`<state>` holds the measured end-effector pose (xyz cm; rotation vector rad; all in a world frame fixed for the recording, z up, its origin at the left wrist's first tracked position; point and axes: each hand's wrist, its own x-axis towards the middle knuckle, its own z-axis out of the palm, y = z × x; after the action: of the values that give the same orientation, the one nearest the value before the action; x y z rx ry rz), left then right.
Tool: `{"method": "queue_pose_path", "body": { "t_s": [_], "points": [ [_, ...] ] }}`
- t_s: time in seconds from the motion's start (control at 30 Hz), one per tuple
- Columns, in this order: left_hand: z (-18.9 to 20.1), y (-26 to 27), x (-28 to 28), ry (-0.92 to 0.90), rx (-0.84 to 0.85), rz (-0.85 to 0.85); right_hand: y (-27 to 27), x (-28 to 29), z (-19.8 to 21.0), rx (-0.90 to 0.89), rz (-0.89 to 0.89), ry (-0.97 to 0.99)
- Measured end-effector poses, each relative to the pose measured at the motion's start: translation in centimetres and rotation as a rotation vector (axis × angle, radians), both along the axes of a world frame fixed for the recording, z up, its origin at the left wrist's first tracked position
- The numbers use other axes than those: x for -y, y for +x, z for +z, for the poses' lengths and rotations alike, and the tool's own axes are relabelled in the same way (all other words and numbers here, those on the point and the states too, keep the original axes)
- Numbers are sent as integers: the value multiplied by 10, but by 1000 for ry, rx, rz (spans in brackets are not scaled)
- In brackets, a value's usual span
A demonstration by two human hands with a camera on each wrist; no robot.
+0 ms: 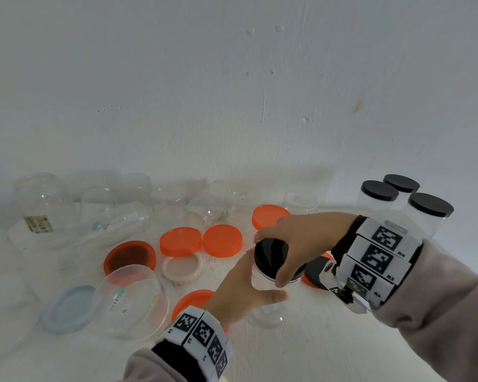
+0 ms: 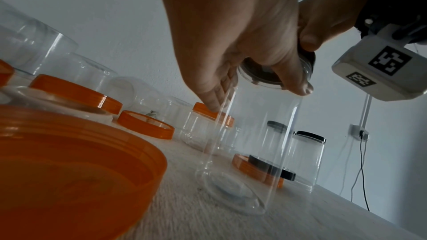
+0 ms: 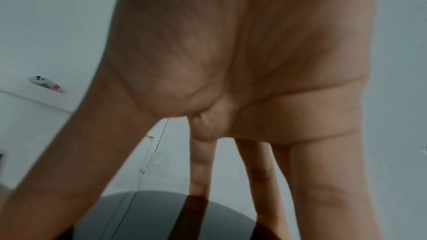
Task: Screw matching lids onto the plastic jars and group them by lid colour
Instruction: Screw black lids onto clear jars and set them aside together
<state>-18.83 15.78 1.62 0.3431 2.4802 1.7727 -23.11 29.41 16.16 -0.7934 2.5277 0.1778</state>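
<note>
A clear jar was stood upright near the front edge of the table, gripped round its upper body by the left hand. Its black lid was clasped from above by the right hand, fingers spread over the rim. Three black-lidded jars were grouped toward the back right corner.
</note>
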Motion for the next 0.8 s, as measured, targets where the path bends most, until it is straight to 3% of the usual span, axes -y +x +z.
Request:
{"method": "queue_pose_path", "body": {
  "t_s": [0.27,0.33,0.47,0.6,0.73,0.8],
  "points": [
    [0,3,-2,-7,-29,45,7,-3,-26,-285,-64,-188],
    [1,4,-2,-5,-26,40,6,-4,-25,-255,-83,-170],
    [2,3,-2,-7,-16,38,1,-8,-9,28,-53,-88],
    [2,4,-2,-10,-19,43,-1,-7,-8,-39,-5,-131],
    [1,4,-2,-17,-17,40,2,-2,-21,-206,-76,-164],
    [1,4,-2,-11,-14,37,2,-2,-20,-185,-96,-157]
  ]
}}
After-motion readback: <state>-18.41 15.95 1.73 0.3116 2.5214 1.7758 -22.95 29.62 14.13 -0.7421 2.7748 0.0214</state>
